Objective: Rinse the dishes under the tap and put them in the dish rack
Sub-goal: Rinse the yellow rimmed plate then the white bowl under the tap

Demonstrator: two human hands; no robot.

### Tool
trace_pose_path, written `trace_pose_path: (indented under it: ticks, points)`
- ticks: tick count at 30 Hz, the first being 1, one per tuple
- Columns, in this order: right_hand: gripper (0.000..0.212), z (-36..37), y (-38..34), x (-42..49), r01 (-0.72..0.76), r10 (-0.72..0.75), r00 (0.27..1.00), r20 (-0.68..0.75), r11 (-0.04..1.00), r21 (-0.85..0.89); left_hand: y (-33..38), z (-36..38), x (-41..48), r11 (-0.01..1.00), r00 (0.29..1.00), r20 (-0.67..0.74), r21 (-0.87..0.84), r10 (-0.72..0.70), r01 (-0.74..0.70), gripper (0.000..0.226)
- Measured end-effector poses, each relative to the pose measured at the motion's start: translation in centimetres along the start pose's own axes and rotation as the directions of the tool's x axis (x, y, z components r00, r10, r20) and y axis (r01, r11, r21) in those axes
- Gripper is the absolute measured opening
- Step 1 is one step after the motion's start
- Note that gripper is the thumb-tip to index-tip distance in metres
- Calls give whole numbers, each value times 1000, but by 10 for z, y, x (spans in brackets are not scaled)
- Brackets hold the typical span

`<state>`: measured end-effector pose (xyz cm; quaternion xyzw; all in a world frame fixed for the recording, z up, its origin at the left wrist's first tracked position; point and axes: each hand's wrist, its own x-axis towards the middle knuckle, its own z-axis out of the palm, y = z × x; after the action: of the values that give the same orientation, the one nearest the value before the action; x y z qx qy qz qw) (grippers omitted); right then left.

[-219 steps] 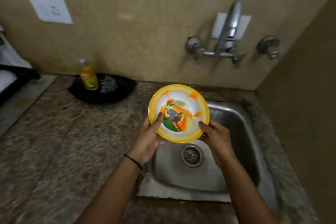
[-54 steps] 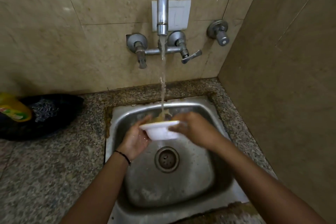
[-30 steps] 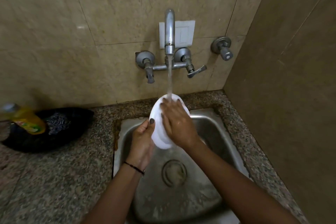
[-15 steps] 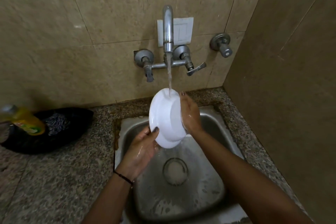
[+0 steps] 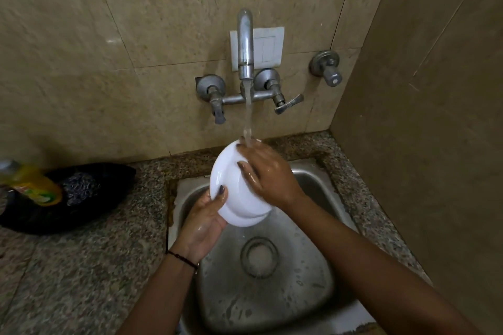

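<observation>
Under the tap (image 5: 245, 43), the bowl (image 5: 228, 171) stands on edge, underside showing.

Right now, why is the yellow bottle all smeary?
Head view: the yellow bottle sits at the frame's left edge, blurred; the white bowl and tap look sharp; a small glare spot shines on the wall tile.

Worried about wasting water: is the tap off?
No, water streams from the tap onto the right hand rubbing the bowl.
</observation>
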<state>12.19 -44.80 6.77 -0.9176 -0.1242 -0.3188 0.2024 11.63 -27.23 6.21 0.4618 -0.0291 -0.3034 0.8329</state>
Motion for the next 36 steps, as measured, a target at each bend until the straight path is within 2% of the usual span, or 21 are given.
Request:
trace_pose_path:
  ticks: [2,3,4,5,6,8,10,11,14,16,19,22,24,26,27,29,31,32,33,34,36]
  points:
    - [42,-2,3,-1,141,-140,989,43,989,-37,-1,0,-1,1000,1000,-16,-6,6,-6,40]
    - [43,-5,6,1,158,-156,986,66,987,-27,-2,1,0,1000,1000,-20,-13,10,-10,40]
    - [44,-8,10,2,89,-89,994,63,996,1,-2,1,0,999,1000,-19,-28,18,-18,39]
    - [45,-9,12,2,-67,65,997,45,996,62,-3,1,0,998,999,-24,-51,30,-31,39]
    - [44,-10,13,0,-274,271,962,39,946,172,-2,1,2,995,999,-29,-83,46,-48,40]
    - [39,-7,7,-6,-594,606,786,125,683,424,-1,-2,8,985,997,-45,-158,68,-75,42]
    - [39,-1,0,-12,-696,737,633,237,409,590,-1,-5,15,972,996,-65,-222,69,-82,45]
    - [38,-2,-1,-13,-707,763,587,270,320,630,-3,-7,17,966,995,-74,-246,61,-77,45]
    - [28,-7,7,-8,-738,815,461,350,134,661,-11,-14,20,950,993,-116,-308,24,-59,42]
    - [27,-12,14,-4,-773,812,418,407,83,629,-19,-19,19,952,989,-146,-304,-13,-32,39]
    - [26,-22,18,-2,-790,782,458,423,140,596,-29,-27,18,958,977,-179,-279,-115,61,38]
    - [24,-30,19,2,-766,744,532,405,219,604,-34,-34,21,915,928,-218,-340,-302,218,54]
    - [22,-36,16,5,-773,686,577,443,285,566,-36,-37,23,870,885,-164,-330,-436,367,71]
    - [22,-45,11,6,-778,587,621,519,384,498,-35,-37,20,840,862,-54,-263,-504,475,75]
    - [23,-50,9,8,-773,535,634,559,413,481,-35,-36,19,838,865,-12,-252,-502,484,67]
    - [25,-62,7,9,-762,430,647,630,389,517,-32,-32,20,852,881,-6,-259,-473,456,50]
    - [25,-66,8,11,-750,364,661,656,356,557,-26,-27,24,881,892,-97,-238,-441,409,42]
    - [23,-64,8,12,-752,369,658,657,371,545,-25,-26,27,904,901,-152,-209,-406,372,38]
    - [21,-59,9,13,-752,395,656,644,416,511,-24,-25,31,927,910,-197,-168,-364,335,36]
    - [22,-52,11,14,-738,429,663,613,511,440,-24,-24,36,947,919,-233,-120,-319,298,32]
    - [29,-39,14,14,-617,430,711,556,760,202,-24,-20,41,970,929,-281,-35,-240,241,24]
